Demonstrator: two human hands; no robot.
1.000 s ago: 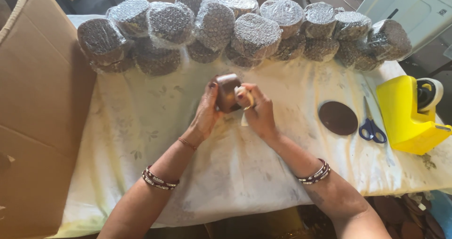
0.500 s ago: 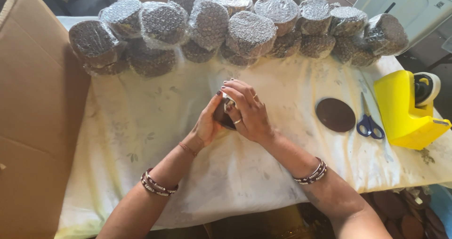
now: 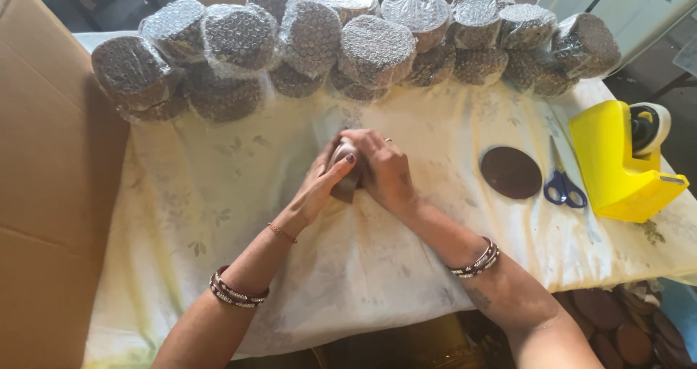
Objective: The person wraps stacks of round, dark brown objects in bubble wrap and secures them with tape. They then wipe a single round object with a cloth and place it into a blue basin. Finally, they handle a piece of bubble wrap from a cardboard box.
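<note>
Both hands meet at the middle of the cloth-covered table (image 3: 218, 216), wrapped around a small dark brown round object (image 3: 347, 186) that they mostly hide. My left hand (image 3: 319, 184) cups it from the left, thumb over the top. My right hand (image 3: 382, 167) covers it from the right and above, a ring on one finger. Only the object's lower edge shows between the palms. It rests on or just above the cloth.
Several bubble-wrapped brown round bundles (image 3: 377, 46) are stacked along the far edge. A flat brown disc (image 3: 511, 171), blue-handled scissors (image 3: 563, 184) and a yellow tape dispenser (image 3: 617, 162) lie to the right. A large cardboard box (image 3: 51, 195) stands at left. More discs (image 3: 617, 325) lie below right.
The brown object, clearly seen held up between the hands a second ago, is now lower and almost covered. My right hand has closed over its top.
</note>
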